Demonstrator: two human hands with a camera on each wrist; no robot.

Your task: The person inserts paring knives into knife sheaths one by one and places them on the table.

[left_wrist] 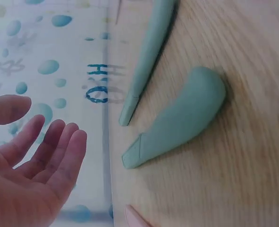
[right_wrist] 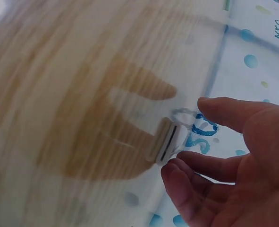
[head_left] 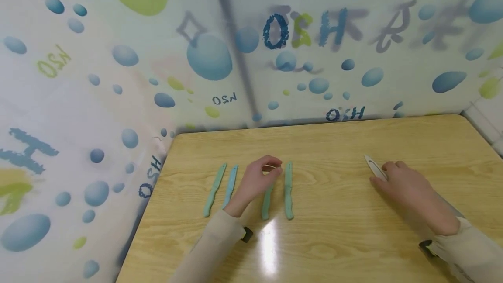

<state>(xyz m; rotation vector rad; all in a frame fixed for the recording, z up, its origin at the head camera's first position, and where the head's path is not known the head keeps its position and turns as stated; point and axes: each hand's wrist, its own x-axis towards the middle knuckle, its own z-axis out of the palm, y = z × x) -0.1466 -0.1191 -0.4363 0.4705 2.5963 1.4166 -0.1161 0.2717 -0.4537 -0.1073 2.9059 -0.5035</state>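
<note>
Three green knives and one blue knife (head_left: 232, 182) lie apart on the wooden table, handles toward me. My left hand (head_left: 257, 180) hovers over them, its thumb and index finger curving toward each other with nothing between. It partly covers the blue knife and a green knife (head_left: 267, 206); another green knife (head_left: 288, 191) lies just right of its fingertips. In the left wrist view, two green handles (left_wrist: 181, 118) show beside the loosely bent fingers (left_wrist: 63, 165). My right hand (head_left: 408, 191) is around a white slotted tool (head_left: 375, 168) with a pointed tip, peeler-like. In the right wrist view, its thumb stands well away from the tool (right_wrist: 167, 142).
The leftmost green knife (head_left: 215, 191) lies near the left side of the table (head_left: 334, 239). A printed wall covering (head_left: 251, 77) rises behind and to the left. A pinkish tip (left_wrist: 135, 218) at the bottom of the left wrist view cannot be identified.
</note>
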